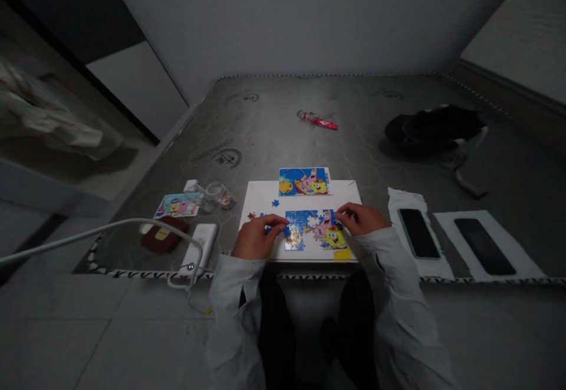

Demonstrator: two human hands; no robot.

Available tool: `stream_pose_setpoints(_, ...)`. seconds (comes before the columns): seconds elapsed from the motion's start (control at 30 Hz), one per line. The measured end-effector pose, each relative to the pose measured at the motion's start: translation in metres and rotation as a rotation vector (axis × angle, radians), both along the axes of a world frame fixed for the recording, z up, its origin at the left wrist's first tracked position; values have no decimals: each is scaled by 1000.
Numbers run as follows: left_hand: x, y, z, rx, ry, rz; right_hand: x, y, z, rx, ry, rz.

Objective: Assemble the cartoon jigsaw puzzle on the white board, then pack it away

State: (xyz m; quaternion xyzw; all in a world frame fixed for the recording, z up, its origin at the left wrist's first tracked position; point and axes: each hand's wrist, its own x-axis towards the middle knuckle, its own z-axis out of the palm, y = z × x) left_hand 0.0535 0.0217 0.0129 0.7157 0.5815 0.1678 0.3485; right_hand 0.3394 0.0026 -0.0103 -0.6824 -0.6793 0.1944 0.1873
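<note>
The left grip (259,237) is curled, its fingertips (278,220) pressed down at the left edge of the half-built jigsaw puzzle (316,231), with a small blue piece (286,232) just beside them. The right grip (360,219) is also curled, pinched down at the puzzle's far right side, its fingertips (339,215) touching the pieces. I cannot tell whether either one has hold of a piece. The puzzle lies on a white board (260,198), near its near edge, with a yellow strip (342,254) at the near right corner. A loose blue piece (275,203) sits on the board further left, and a picture card (303,181) of the finished scene overlaps the board's far edge. The board rests on a bare mattress (265,142). To its left lie a smaller picture card (179,205), a clear plastic bag (216,195), a white charger (200,247) with a white cable (110,226), and a brown pouch (162,235). To the right, two phones (418,234) (484,246) lie on white sheets (409,201). Further off are a red tube (318,120) and a black cap (433,128).
</note>
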Motion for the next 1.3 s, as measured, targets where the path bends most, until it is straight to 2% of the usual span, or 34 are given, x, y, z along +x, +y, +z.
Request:
stream_pose_setpoints(0.13, 1, 1, -2, -20, 29, 5, -9, 1, 5, -26, 33, 21)
stream_pose_setpoints(0.33, 2, 0, -1, -13, 72, 18, -8, 1, 3, -37, 40, 28)
stream_pose_setpoints(0.53, -17, 2, -12, -49, 81, -34, -8, 1, 2, -27, 23, 29)
stream_pose_setpoints(0.73, -27, 2, -6, -61, 53, 47, -5, 2, -2, -24, 24, 57)
stream_pose_setpoints(1.03, -1, -1, -5, -56, -23, -21, -12, 2, 1, -25, 21, 50)
stream_pose_setpoints(1.3, 35, -3, -11, 59, -114, 20, -26, 1, 2, 34, 59, 85)
